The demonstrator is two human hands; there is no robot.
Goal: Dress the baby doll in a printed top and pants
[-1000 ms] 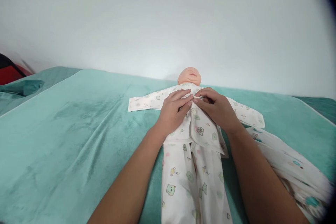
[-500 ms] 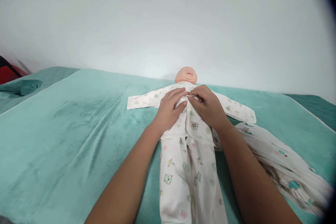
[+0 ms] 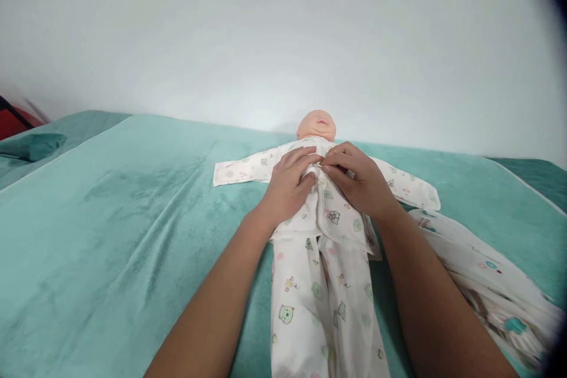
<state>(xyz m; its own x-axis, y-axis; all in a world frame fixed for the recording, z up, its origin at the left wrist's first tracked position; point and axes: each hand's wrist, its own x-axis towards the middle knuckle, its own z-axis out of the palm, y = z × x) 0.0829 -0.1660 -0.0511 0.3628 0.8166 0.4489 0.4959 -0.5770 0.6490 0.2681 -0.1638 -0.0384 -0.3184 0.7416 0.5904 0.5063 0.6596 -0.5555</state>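
A baby doll (image 3: pixel 316 125) lies on its back, head away from me, sleeves spread to both sides. It wears a white printed jacket (image 3: pixel 343 221) and matching trousers (image 3: pixel 296 301). On the chest, my left hand (image 3: pixel 292 180) rests with its fingers bent against the jacket's front edge, thumb and fingers closing on the cloth. My right hand (image 3: pixel 357 177) pinches the other front edge near the middle of the chest. The fingertips of both hands almost meet there. Whatever small fastening lies between them is too hidden to make out.
A green plush sheet (image 3: pixel 119 218) covers the bed under the doll. White printed cloth (image 3: pixel 478 266) lies bunched on the right, beside my right forearm. A white wall (image 3: pixel 199 53) rises behind the doll's head. Something red and black (image 3: pixel 15 118) stands at the far left.
My right hand has shifted slightly, and its fingertips have closed further on the jacket's front. The left hand stays nearly in place. The view has tilted a little.
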